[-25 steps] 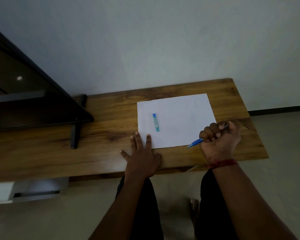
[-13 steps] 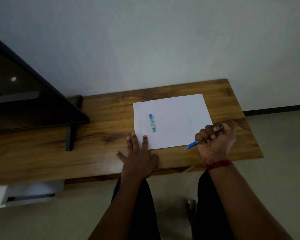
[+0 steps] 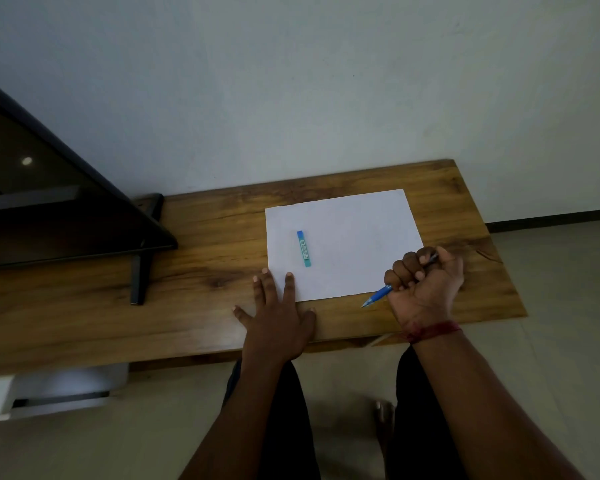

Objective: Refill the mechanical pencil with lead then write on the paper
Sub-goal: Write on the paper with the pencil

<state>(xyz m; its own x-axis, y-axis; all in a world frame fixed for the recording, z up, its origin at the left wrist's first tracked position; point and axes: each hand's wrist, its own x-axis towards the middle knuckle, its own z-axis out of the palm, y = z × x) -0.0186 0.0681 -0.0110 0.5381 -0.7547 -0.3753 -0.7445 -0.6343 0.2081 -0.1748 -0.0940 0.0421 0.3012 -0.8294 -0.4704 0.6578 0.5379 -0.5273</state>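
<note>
A white sheet of paper (image 3: 354, 237) lies on the wooden table (image 3: 205, 265). On its left part rests a small teal lead case (image 3: 303, 248), lying lengthwise. My right hand (image 3: 426, 289) is fisted around a blue mechanical pencil (image 3: 378, 295) at the paper's near right corner, tip pointing down-left just off the sheet. My left hand (image 3: 278, 317) lies flat on the table with fingers spread, fingertips touching the paper's near left corner.
A dark television (image 3: 49, 202) on a black stand (image 3: 141, 271) fills the table's left side. A pale wall (image 3: 291, 98) rises behind the table. A white box (image 3: 49, 389) sits under the table's left. My legs are below the near edge.
The view has drifted slightly, shifting everything a little left. Both hands keep the same pose and place relative to the paper.
</note>
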